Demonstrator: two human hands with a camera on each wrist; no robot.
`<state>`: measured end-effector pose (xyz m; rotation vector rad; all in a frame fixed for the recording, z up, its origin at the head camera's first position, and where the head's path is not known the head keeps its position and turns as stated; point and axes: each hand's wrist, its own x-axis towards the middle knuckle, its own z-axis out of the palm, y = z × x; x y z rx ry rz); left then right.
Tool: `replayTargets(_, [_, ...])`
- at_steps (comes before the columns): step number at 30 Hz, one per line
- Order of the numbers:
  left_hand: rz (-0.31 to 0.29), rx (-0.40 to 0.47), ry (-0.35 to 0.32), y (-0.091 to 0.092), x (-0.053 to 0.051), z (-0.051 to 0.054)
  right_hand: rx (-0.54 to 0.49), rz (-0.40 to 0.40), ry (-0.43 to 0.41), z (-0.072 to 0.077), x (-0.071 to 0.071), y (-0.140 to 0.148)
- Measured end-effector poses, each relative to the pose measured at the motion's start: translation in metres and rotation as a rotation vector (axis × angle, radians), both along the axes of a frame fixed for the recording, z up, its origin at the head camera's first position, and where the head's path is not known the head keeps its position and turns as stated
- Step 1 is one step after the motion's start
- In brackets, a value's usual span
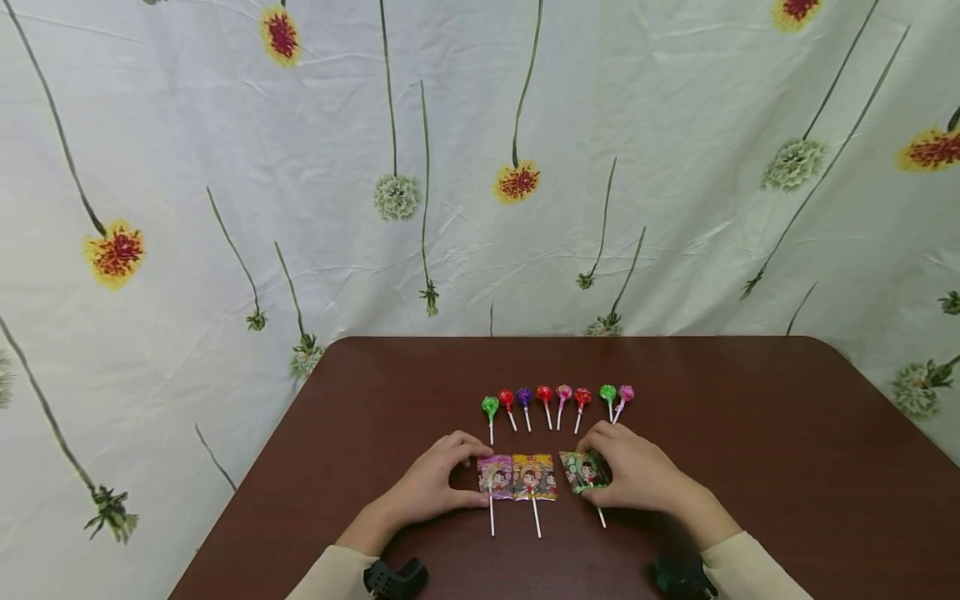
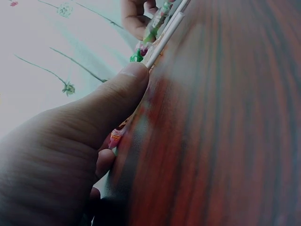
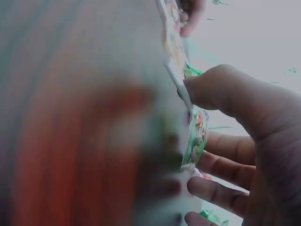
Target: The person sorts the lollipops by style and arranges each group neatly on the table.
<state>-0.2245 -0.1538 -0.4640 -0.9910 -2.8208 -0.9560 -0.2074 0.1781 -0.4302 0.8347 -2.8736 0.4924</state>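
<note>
Two flat-packet lollipops lie side by side on the table, one in a purple wrapper (image 1: 497,478) and one in a yellow wrapper (image 1: 534,473), sticks toward me. My left hand (image 1: 431,479) holds the purple one at its left edge, fingers at the top corner and thumb near the bottom. Slightly apart to the right, a green-wrapped lollipop (image 1: 581,469) sits tilted between the thumb and fingers of my right hand (image 1: 637,473). In the right wrist view that thumb presses on its stick, with the green packet (image 3: 196,136) beside the fingers. The fingers partly hide its right side.
Behind the packets runs a row of several round lollipops, from a green one (image 1: 491,407) at left to a pink one (image 1: 626,393) at right, with a wider gap before the last two. The brown table (image 1: 375,392) meets a flowered white cloth (image 1: 337,167) at the back.
</note>
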Motion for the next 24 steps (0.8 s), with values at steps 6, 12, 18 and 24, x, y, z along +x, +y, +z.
replayTargets(6, [-0.006,-0.001,-0.004,0.001,0.000,0.000,0.035,-0.045,0.032,-0.007,0.003,-0.010])
replayTargets(12, [-0.004,0.003,-0.014,0.001,0.000,0.000,0.029,-0.062,0.057,-0.009,0.006,-0.012])
replayTargets(18, [-0.005,0.005,-0.022,-0.001,0.000,0.001,0.018,-0.075,0.036,-0.010,0.005,-0.014])
replayTargets(24, [-0.005,0.036,-0.023,-0.003,0.000,0.000,-0.024,-0.094,0.013,-0.008,0.004,-0.012])
